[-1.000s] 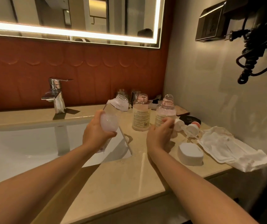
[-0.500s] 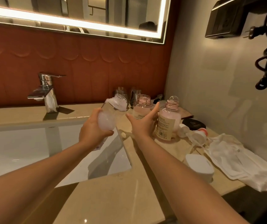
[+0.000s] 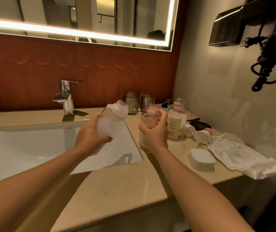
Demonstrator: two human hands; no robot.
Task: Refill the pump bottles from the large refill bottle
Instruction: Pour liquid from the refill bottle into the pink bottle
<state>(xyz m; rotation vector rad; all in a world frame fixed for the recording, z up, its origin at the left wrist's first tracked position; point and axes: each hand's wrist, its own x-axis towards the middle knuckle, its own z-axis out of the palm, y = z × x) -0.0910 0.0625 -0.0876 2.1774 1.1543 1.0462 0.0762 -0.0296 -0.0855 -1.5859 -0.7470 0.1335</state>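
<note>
My left hand (image 3: 90, 137) grips a clear open refill bottle (image 3: 113, 119) with white foamy liquid, tilted with its threaded neck toward the right, above the sink's right rim. My right hand (image 3: 155, 131) grips an open pump bottle with pinkish liquid (image 3: 150, 118) and holds it just off the counter, close to the refill bottle's mouth. A second open pink bottle (image 3: 177, 119) stands on the counter behind it. Two pump heads (image 3: 199, 133) lie on the counter to the right.
White sink (image 3: 33, 148) with chrome faucet (image 3: 66, 97) at left. Two drinking glasses (image 3: 139, 102) stand at the back wall. A white cap (image 3: 201, 159) and a crumpled white cloth (image 3: 244, 156) lie on the beige counter (image 3: 117, 190) at right. A coiled black cord (image 3: 271, 56) hangs on the right wall.
My right hand left the far bottle, reached to the middle bottle, closed round it and lifted it toward me. The left hand keeps the refill bottle tilted.
</note>
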